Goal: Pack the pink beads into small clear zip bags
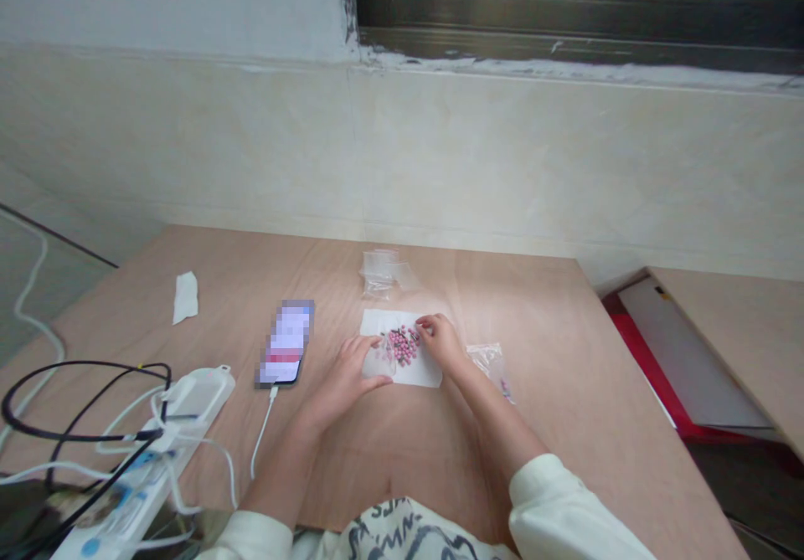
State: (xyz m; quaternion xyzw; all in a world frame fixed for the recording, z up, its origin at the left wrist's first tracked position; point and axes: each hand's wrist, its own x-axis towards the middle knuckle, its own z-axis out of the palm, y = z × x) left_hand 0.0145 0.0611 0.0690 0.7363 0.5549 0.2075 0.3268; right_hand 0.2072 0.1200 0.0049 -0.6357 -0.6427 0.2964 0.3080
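A heap of small pink beads point(402, 346) with some dark ones among them lies on a white paper sheet point(428, 371) in the middle of the wooden table point(533, 376). My right hand point(441, 342) is at the heap's upper right, its fingertips close together at the beads. I cannot tell whether they pinch one. My left hand point(345, 373) lies at the heap's left, over the paper's edge, with a translucent patch between thumb and fingers. Whether it holds that patch is unclear.
Clear plastic bags point(380, 272) lie beyond the paper, and another point(490, 365) lies to its right. To the left are a charging phone point(286, 342), a white tissue point(185, 297) and a power strip point(144, 468) with tangled cables. The table's right edge drops away.
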